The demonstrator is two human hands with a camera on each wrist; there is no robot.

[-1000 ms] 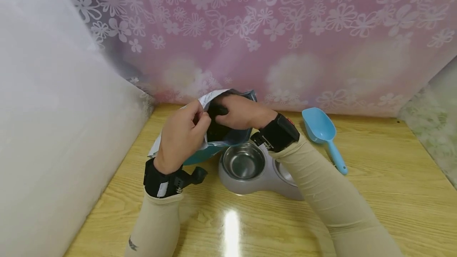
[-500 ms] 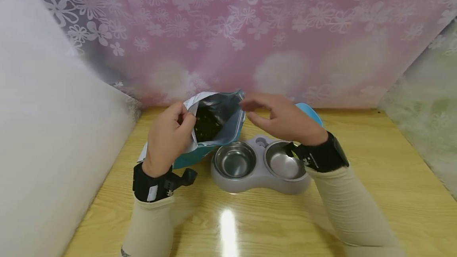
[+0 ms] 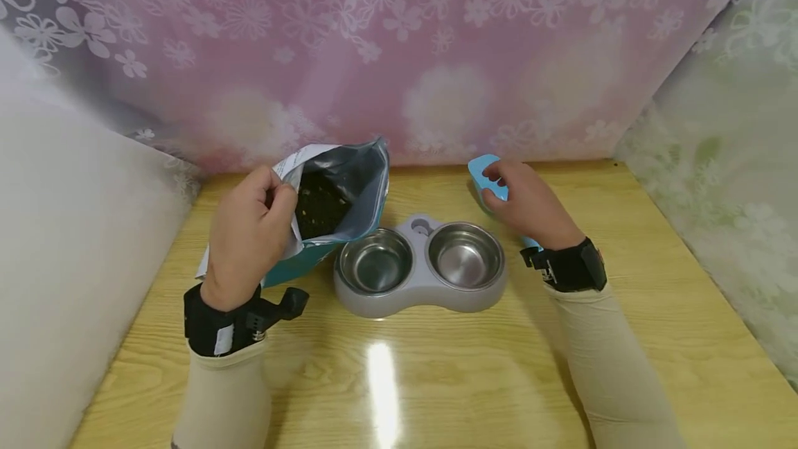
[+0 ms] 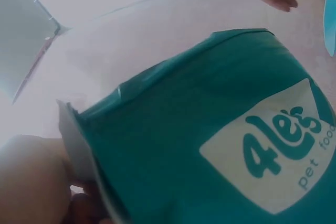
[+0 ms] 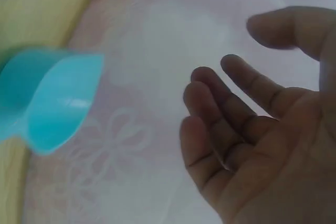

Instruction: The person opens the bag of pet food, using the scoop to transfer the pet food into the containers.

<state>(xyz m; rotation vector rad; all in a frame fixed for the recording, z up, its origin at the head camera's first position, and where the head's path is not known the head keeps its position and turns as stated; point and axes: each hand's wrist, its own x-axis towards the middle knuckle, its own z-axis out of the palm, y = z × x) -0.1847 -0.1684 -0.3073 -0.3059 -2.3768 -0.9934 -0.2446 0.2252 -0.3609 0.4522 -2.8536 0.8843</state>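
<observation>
My left hand (image 3: 249, 231) pinches the near left edge of a teal pet food bag (image 4: 173, 140), whose mouth gapes toward the head camera. Dark pet food (image 3: 321, 206) shows inside against the silver lining. Over a light blue scoop (image 3: 483, 168) at the back right hovers my right hand (image 3: 530, 203), fingers loosely bent and holding nothing. In the right wrist view the scoop's bowl (image 5: 65, 103) lies apart from the fingertips (image 5: 197, 93). In the head view the hand covers much of the scoop, and part of its handle shows by the wrist.
A grey double feeder (image 3: 420, 289) with two steel bowls, the left bowl (image 3: 377, 265) and the right bowl (image 3: 465, 258), stands between the hands. The bag overlaps the left bowl's edge. A pink floral backdrop (image 3: 405, 89) closes the back; a white wall (image 3: 75, 227) stands left.
My right hand has come out of the bag and moved right, over the scoop. The left hand keeps its pinch on the bag's edge. The head view has shifted right.
</observation>
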